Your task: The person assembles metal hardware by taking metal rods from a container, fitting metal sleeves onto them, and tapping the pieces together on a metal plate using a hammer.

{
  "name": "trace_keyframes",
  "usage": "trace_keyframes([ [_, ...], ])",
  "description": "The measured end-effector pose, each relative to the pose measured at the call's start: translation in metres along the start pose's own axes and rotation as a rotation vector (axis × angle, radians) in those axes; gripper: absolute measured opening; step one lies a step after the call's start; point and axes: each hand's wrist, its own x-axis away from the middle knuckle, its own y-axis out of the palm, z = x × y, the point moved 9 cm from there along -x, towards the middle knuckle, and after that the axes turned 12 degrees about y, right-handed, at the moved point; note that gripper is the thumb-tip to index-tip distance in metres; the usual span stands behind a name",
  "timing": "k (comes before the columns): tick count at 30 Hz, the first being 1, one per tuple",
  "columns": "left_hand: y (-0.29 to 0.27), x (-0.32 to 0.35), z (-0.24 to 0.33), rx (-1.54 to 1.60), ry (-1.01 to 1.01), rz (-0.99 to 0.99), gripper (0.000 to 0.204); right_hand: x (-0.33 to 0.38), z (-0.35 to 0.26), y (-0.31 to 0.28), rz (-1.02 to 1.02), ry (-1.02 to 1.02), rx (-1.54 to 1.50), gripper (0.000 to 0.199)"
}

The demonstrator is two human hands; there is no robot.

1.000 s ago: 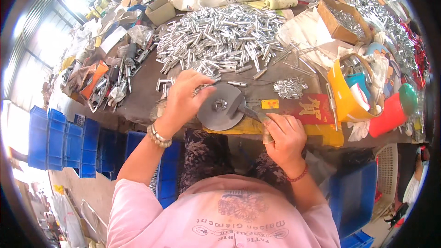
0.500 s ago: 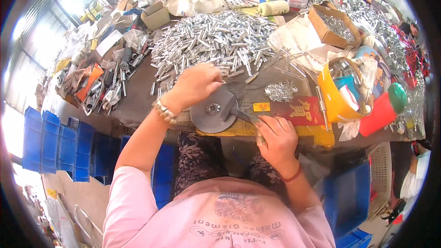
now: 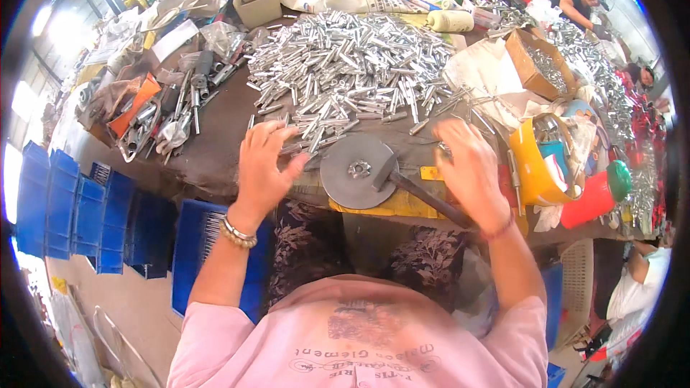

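Observation:
My left hand [image 3: 266, 169] is held with thumb and fingers apart at the front edge of a big pile of silvery metal pins [image 3: 352, 65]. Farther right, my right hand [image 3: 471, 172] reaches over a small heap of little metal parts [image 3: 444, 148], mostly hidden beneath it; its fingers are curved but apart. Between my hands lies a round grey metal disc [image 3: 338, 183] with a small toothed piece [image 3: 359, 169] at its centre. A hammer [image 3: 424, 194] rests with its head on the disc, its handle slanting toward my right wrist, out of my grip.
A yellow container [image 3: 535, 165] and a red jar with a green lid [image 3: 589, 197] stand to the right. A cardboard box [image 3: 535, 65] of small parts is behind them. Tools and scrap [image 3: 154, 115] lie left, above blue crates [image 3: 54, 201]. A person [image 3: 578, 3] works at far right.
My right hand has let go of the hammer handle and moved forward to the small heap. My left hand has moved left, off the disc area, and its fingers have spread. The view has shifted.

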Motion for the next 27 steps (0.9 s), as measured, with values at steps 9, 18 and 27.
trace_keyframes([
  [9, 0.013, 0.007, -0.007, -0.098, -0.051, 0.004, 0.096, -0.066, 0.025, 0.075, -0.368, -0.055, 0.078, 0.037],
  [18, 0.014, 0.003, -0.01, 0.033, -0.084, -0.02, 0.106, -0.061, 0.04, 0.066, -0.259, 0.15, 0.079, 0.029],
  [27, 0.014, 0.004, -0.01, 0.018, -0.101, -0.051, 0.109, -0.092, -0.032, 0.081, -0.39, 0.205, -0.238, 0.023],
])
